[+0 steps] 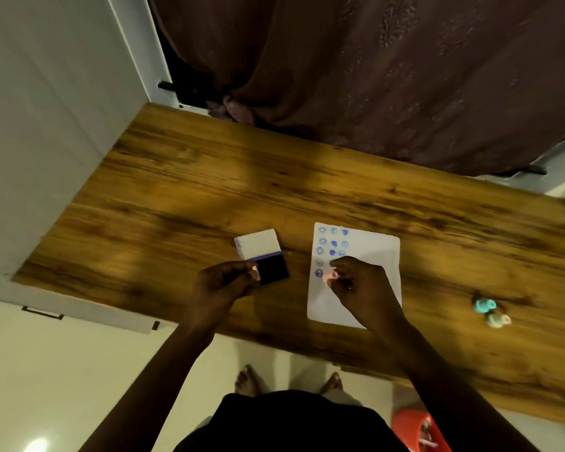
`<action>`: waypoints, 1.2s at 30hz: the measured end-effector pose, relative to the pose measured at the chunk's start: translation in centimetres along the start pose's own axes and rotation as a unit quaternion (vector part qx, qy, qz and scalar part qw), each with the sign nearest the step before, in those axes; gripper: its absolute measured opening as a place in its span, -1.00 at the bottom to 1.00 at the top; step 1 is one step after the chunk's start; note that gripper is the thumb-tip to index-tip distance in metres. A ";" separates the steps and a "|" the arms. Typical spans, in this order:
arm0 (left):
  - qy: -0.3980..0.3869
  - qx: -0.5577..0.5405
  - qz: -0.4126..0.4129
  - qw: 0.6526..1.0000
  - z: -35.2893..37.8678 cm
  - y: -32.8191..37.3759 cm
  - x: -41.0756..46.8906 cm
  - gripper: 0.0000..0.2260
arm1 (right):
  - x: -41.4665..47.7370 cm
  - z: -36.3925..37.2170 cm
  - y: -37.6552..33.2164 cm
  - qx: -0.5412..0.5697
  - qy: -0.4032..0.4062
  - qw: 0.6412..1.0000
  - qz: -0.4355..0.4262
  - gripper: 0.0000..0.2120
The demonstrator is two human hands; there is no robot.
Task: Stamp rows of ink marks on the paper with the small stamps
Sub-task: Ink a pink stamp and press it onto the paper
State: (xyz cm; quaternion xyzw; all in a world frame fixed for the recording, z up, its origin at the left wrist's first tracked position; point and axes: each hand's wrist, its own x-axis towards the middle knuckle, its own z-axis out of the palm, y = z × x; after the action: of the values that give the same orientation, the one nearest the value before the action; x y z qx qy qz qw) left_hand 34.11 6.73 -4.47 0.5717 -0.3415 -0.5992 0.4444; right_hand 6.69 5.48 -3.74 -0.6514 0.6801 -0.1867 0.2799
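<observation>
A white sheet of paper (pixel 369 256) lies on the wooden table (pixel 183 197), with several blue stamp marks in rows in its upper left corner. My right hand (pixel 359 285) pinches a small pink stamp (pixel 329 276) down on the paper, just below the marks. Left of the paper sits an open ink pad (pixel 273 269) with a dark inked face and a white lid (pixel 258 244) folded back. My left hand (pixel 224 283) rests at the pad's near left edge, its fingertips closed on something small and pink that I cannot make out.
Two small stamps, one teal (pixel 483 305) and one pale (pixel 498 320), lie on the table to the right of the paper. A dark curtain (pixel 372 76) hangs behind the table. An orange container (pixel 418 430) stands on the floor under the table's near edge.
</observation>
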 end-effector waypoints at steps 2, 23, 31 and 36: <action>-0.005 0.007 -0.005 1.000 0.5 -0.2 0.1 -0.79 | -0.7 0.7 0.7 -0.009 -0.001 1.000 0.021 -0.68; -0.021 0.023 -0.028 0.999 -0.2 -0.4 0.3 -0.79 | -0.3 4.0 0.2 -0.089 0.006 0.996 0.019 -0.63; -0.025 0.024 -0.034 0.999 0.1 -0.5 0.5 -0.81 | 0.3 4.1 -0.2 -0.119 0.010 0.993 0.021 -0.64; -0.039 0.033 -0.020 0.999 1.0 0.1 0.4 -0.82 | 0.7 3.5 -0.3 -0.107 -0.010 0.994 0.009 -0.67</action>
State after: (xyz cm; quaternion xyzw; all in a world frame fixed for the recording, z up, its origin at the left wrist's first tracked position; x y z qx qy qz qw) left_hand 33.12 6.23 -4.41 0.5693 -0.3661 -0.6183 0.3995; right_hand 9.09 5.14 -6.34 -0.6736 0.6989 -0.1033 0.2168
